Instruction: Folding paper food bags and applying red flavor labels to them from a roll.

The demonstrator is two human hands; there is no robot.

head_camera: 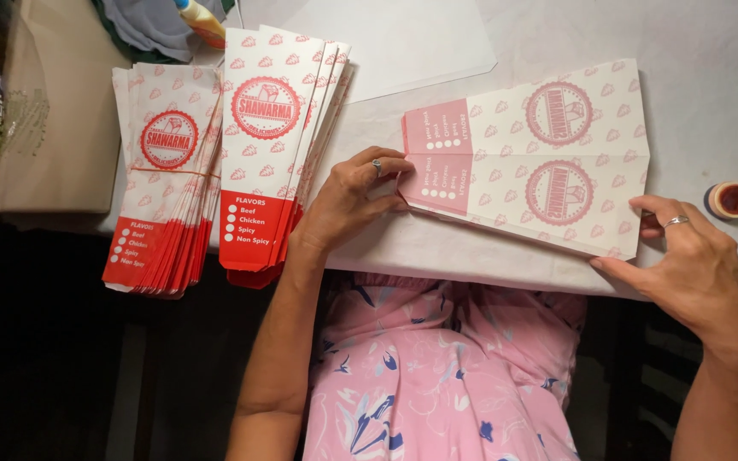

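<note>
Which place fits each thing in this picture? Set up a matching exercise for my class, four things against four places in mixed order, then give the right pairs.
Things
1. left hand
2. right hand
3. small round pot
4. banded stack of printed bags

Places
A. on the table beyond the right hand
B. pressing the pink end of the flat paper sheet
C. at the sheet's other end, at its near corner
D. far left, beside a looser stack

Pairs: 1-B, 2-C, 3-A, 4-D

White-covered table (711, 51) w/ evenly lit top, dark floor (44, 358) below.
</note>
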